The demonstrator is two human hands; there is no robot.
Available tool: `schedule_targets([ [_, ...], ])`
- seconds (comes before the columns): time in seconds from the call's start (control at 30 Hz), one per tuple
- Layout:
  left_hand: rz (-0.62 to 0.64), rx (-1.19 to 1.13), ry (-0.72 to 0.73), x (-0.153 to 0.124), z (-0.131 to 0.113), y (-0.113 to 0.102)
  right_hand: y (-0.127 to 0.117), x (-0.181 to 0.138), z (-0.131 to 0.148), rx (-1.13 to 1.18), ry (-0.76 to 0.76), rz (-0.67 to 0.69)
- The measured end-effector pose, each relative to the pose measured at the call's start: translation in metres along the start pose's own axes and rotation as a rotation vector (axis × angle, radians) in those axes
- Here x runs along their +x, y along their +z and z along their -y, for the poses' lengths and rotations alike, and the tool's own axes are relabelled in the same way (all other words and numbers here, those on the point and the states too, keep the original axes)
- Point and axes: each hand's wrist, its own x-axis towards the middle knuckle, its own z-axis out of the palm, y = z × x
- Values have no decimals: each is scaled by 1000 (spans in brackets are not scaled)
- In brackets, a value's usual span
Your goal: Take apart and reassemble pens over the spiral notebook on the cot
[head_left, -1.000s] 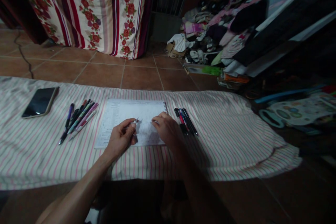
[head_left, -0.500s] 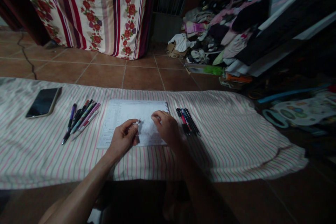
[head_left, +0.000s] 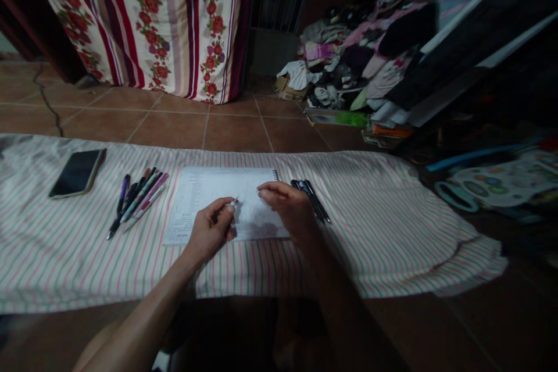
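Observation:
Above the spiral notebook [head_left: 185,209], my left hand [head_left: 211,226] pinches a small white piece with a thin metallic tip [head_left: 235,201], like part of a pen, between thumb and fingers. My right hand [head_left: 290,203] hovers over the notebook's right side, its thumb and fingertips drawn together. Something tiny and pale may be at those fingertips, too small to name. Writing or print covers parts of the page, and both hands cast shadows on it. Beside the right hand lie several dark pens [head_left: 317,200], partly hidden by that hand.
Several coloured pens [head_left: 137,200] lie in a bunch left of the notebook, with a phone [head_left: 77,173] farther left. A striped cloth [head_left: 392,226] covers the low surface. Beyond are a floral curtain [head_left: 178,29], tiled floor [head_left: 238,131] and piled clothes [head_left: 357,58].
My right hand has shifted right and turned, now covering more of the dark pens. My left hand has moved slightly right, still pinching the small white piece. The view has shifted a little.

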Motion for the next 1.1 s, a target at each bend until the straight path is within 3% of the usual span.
schedule_targets([
  [0.17,4,16,27,-8,-6,-2,-5,-10,10,50,27,-80],
  [0.37,36,66,99,-29,-10,-8,-2,-27,16,151,75,-25],
  [0.57,63,69,150,-62,-39,-8,-8,-64,47,293,96,-26],
  [0.8,92,26,116,-125,-66,-9,-17,-127,87,390,110,-2],
  [1.1,153,-27,33,-225,-73,-2,-7,-205,107,456,139,32],
])
